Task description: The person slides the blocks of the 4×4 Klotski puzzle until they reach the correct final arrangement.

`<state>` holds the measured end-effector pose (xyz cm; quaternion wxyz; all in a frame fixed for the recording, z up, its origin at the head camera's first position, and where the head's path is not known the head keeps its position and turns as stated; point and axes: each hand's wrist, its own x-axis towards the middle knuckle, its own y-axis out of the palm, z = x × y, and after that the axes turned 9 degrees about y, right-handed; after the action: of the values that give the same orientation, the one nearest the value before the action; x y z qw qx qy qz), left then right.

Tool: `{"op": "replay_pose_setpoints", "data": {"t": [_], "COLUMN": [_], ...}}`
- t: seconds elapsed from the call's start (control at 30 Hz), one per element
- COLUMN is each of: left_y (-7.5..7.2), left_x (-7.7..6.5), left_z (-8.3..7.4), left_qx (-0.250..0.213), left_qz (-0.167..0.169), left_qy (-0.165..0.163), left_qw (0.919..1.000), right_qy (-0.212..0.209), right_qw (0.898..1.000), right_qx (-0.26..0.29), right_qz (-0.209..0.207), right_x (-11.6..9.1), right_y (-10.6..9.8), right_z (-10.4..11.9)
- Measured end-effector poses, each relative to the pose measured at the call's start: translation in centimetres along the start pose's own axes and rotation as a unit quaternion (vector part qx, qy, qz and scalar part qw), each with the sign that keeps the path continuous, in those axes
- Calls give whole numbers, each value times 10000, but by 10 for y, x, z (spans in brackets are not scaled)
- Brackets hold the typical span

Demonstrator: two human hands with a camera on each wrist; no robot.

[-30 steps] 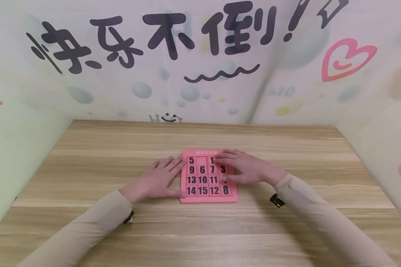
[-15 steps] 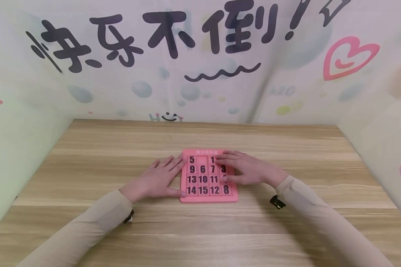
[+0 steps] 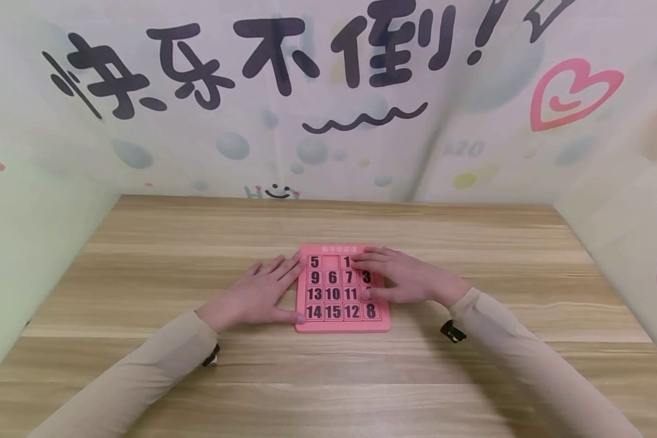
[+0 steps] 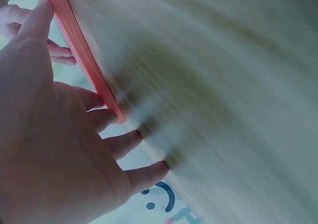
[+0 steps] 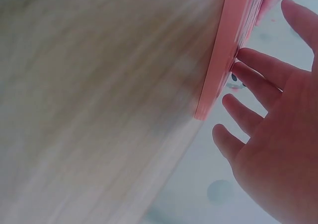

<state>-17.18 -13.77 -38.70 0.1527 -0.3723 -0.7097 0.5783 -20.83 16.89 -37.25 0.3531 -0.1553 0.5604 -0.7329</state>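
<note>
A pink sliding number puzzle point(image 3: 342, 326) lies flat on the wooden table. Its top row shows the 5 tile point(image 3: 314, 262), a vacant slot, and the 1 tile point(image 3: 346, 261); the top right corner is under fingers. My left hand point(image 3: 257, 295) rests along the puzzle's left edge, fingers spread, thumb at the lower left corner. From the right, my right hand point(image 3: 410, 277) reaches over the board, its fingertips at the 1 tile and its thumb partly covering a tile below the 3. Both wrist views show the pink frame's side, with relaxed fingers beside it.
The wooden table point(image 3: 328, 389) extends around the puzzle on all sides. A white printed backdrop point(image 3: 197, 152) with large black characters stands behind it, and pale panels close off both sides. Each sleeve has a black strap piece point(image 3: 453, 331) near the wrist.
</note>
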Motion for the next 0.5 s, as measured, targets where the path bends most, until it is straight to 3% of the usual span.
{"op": "replay_pose_setpoints", "data": {"t": [0.5], "left_y": [-2], "left_x": [0], "left_z": [-1], "left_qx": [-1], "left_qz": [-5], "left_qy": [14], "left_qw": [10000], "right_qy": [-58], "right_qw": [10000], "right_qx": [-7], "right_qz": [8], "right_x": [2], "right_y": [1], "right_z": [-1]}}
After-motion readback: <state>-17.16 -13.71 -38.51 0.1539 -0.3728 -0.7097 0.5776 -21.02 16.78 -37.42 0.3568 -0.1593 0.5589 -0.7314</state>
